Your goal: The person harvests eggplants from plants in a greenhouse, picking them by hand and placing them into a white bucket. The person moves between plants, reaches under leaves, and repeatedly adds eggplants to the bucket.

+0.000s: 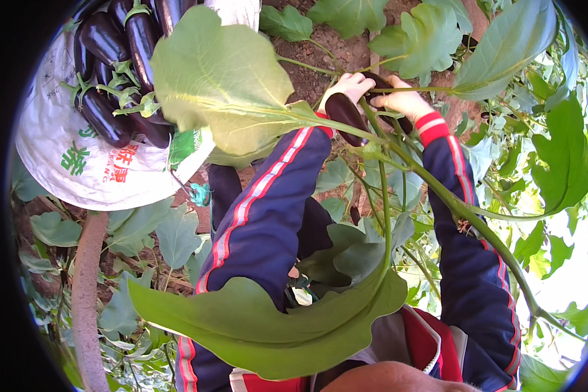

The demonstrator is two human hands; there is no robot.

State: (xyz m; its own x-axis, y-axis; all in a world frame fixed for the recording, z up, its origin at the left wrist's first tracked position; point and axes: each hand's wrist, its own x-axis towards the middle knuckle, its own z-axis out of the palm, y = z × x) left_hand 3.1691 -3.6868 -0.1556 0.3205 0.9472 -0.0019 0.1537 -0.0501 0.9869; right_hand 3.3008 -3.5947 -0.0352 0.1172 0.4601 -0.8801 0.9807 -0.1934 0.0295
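Among the stems of an eggplant plant, both of my hands are close together. My right hand (405, 99) has its thumb and fingers around a dark purple eggplant (379, 84) that slants down behind a stem. My left hand (350, 89) lies just left of it, its curled fingertips close to that fruit's upper end. Whether they grip anything is hidden. In front of the left wrist hangs another glossy eggplant (345, 119), partly covering that hand. A thick green stem (451, 201) crosses before my right forearm.
At the upper left, several picked eggplants (105, 115) lie on a white woven sack (142, 188) bearing print. A curved brown pole (85, 294) stands below it. Large leaves (225, 83) (284, 328) block parts of the view. Brown soil (299, 73) shows between plants.
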